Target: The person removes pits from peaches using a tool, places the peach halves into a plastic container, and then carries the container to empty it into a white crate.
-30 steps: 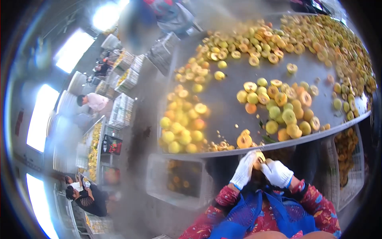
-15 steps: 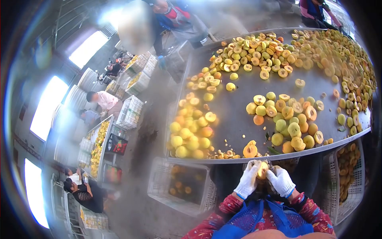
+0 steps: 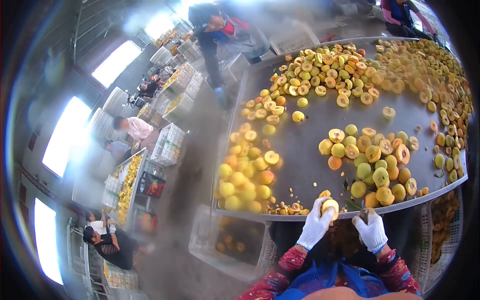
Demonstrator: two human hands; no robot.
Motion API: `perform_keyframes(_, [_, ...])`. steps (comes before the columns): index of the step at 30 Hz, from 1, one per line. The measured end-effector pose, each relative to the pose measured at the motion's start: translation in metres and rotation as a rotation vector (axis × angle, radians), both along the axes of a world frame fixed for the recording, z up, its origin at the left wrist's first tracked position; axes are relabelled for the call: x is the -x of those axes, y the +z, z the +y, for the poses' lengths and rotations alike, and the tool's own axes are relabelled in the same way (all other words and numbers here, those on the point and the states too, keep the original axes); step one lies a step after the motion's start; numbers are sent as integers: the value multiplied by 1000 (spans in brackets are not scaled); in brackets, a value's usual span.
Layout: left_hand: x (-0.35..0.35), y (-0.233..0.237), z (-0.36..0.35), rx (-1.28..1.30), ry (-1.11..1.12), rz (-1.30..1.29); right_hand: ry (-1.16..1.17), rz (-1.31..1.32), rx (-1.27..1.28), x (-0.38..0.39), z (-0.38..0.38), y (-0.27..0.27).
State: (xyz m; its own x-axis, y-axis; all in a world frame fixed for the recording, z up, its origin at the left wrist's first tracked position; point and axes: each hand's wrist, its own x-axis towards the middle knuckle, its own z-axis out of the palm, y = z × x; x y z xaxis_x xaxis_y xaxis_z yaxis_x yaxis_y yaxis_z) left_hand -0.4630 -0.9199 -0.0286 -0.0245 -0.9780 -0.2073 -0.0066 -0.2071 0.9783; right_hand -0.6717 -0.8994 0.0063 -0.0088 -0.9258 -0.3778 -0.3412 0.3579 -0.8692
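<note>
My left hand (image 3: pixel 316 226), in a white knit glove, grips a yellow peach (image 3: pixel 330 207) just over the near edge of the metal table (image 3: pixel 305 135). My right hand (image 3: pixel 371 231), also gloved, is closed on a small dark tool (image 3: pixel 363 216); its exact kind is hard to make out. The two hands are apart, right hand beside the left. Just beyond them lies a pile of whole and cut peaches (image 3: pixel 381 177). Small pits and scraps (image 3: pixel 286 207) lie along the near edge.
Many halved peaches (image 3: pixel 330 75) cover the table's far side, and a blurred heap of peaches (image 3: pixel 240 180) lies left. White crates (image 3: pixel 227 250) stand below the table. Co-workers (image 3: pixel 225 35) are across the table, and others sit at a fruit-laden table (image 3: pixel 131 180) on the left.
My hands have separated: the left has moved slightly up with the peach, and the right has shifted right with the dark tool. The view has tilted a little.
</note>
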Motion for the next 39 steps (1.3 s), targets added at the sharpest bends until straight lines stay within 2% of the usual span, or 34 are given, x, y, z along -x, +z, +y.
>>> perform_keyframes(2, [-9,11,-10,-214,5,184,95,105,126,0,-7,-1])
perform_keyframes(6, [-2,-9,-26,-93,105,487,248,181,484,-7,-6,0])
perform_keyframes(7, [-2,-12,-26,-165,108,497,268,186,398,-9,-2,-2])
perform_keyframes(8, [-4,-35,-27,-24,69,410,271,230,354,-13,0,-4])
perform_keyframes(9, [-3,-17,-25,-147,45,470,303,307,381,-17,1,3])
perform_keyframes(10, [5,-16,-29,-252,118,592,331,307,405,-20,1,3])
perform_keyframes(12, [7,-13,-25,-208,74,606,369,307,353,-25,0,11])
perform_keyframes(15, [11,-20,-20,-188,71,551,408,313,355,-29,-3,8])
perform_keyframes(17, [10,-19,-17,-65,-8,263,410,331,281,-32,-7,11])
perform_keyframes(19, [13,-21,-16,-5,-23,134,421,348,231,-33,-8,10])
perform_keyframes(21, [19,-24,-16,-9,25,165,441,365,210,-33,-9,7])
perform_keyframes(24, [23,-14,-15,147,7,-34,426,378,96,-37,-12,9])
perform_keyframes(27, [25,-27,-10,191,72,-24,421,276,23,-39,-12,4])
perform_keyframes(30, [33,-23,-6,150,124,-1,355,-14,42,-40,-8,-5])
perform_keyframes(33, [36,-17,-3,245,91,-177,178,-644,-559,-28,-14,7])
perform_keyframes(34, [35,-18,-1,215,74,-45,86,-834,-743,-23,-14,7])
perform_keyframes(35, [34,-21,0,187,56,86,30,-1082,-784,-19,-11,3])
perform_keyframes(36, [33,-21,0,157,37,216,41,-1322,-886,-15,-8,-8])
perform_keyframes(38, [35,-17,3,141,22,302,64,-1806,-1084,-11,-5,-27])
perform_keyframes(39, [35,-13,2,136,14,345,99,-1846,-1063,-11,-2,-29])
